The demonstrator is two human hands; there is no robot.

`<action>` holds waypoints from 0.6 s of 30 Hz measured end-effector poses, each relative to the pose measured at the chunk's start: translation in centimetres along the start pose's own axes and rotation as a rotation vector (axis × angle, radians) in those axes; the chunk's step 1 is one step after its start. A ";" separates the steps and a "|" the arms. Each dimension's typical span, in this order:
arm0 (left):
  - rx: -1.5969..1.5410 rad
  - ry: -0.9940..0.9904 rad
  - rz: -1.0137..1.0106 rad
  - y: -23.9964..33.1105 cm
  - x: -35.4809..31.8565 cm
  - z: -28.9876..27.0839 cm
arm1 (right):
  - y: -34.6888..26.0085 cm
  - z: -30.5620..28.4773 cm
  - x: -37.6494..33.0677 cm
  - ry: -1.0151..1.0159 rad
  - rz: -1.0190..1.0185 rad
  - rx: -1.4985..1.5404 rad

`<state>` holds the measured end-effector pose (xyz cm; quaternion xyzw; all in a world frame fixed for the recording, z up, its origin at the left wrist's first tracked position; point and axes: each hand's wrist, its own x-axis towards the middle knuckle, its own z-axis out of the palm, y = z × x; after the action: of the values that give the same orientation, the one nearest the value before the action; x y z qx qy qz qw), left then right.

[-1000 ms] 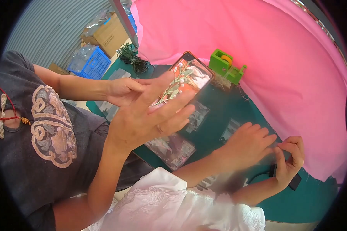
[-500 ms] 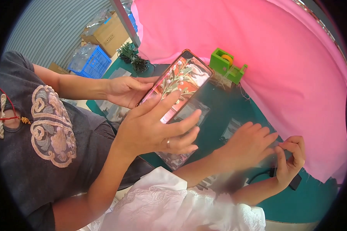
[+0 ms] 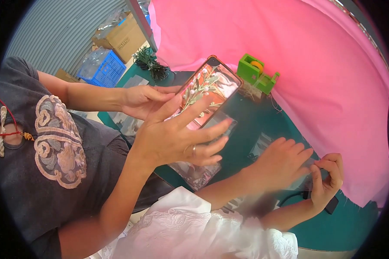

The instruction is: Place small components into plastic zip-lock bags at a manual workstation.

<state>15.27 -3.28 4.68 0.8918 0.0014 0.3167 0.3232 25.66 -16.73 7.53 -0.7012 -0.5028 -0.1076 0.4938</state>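
Right hand [image 3: 328, 179] pinched clear plastic [image 3: 304, 182] toward the right edge of the table [image 3: 333, 233]; left hand [image 3: 277, 162] sat alongside, grip impossible to tell!

Dark printed lettering [image 3: 123, 42] stands on the brown cardboard box [image 3: 116, 37].
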 end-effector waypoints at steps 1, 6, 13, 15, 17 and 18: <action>0.002 -0.008 0.003 0.0 0.0 0.0 | 0.0 0.0 0.0 0.004 -0.002 0.001; 0.021 -0.049 -0.007 -0.1 -0.1 -0.2 | -0.1 0.2 -0.2 -0.007 0.017 0.002; -0.011 -0.027 -0.014 -0.2 0.0 0.1 | 0.1 0.1 -0.1 0.004 0.011 -0.013; -0.024 -0.026 -0.027 -0.2 0.2 0.0 | 0.3 0.1 0.0 0.009 0.010 -0.011; -0.017 0.040 -0.030 -0.1 0.6 -0.2 | 0.4 0.1 0.0 0.011 0.009 -0.011; -0.015 0.040 -0.034 0.0 0.8 -0.3 | 0.5 0.0 -0.2 0.031 0.027 0.014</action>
<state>15.76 -2.93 5.26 0.8827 0.0206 0.3290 0.3349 25.98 -16.81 7.07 -0.7027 -0.4863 -0.1080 0.5080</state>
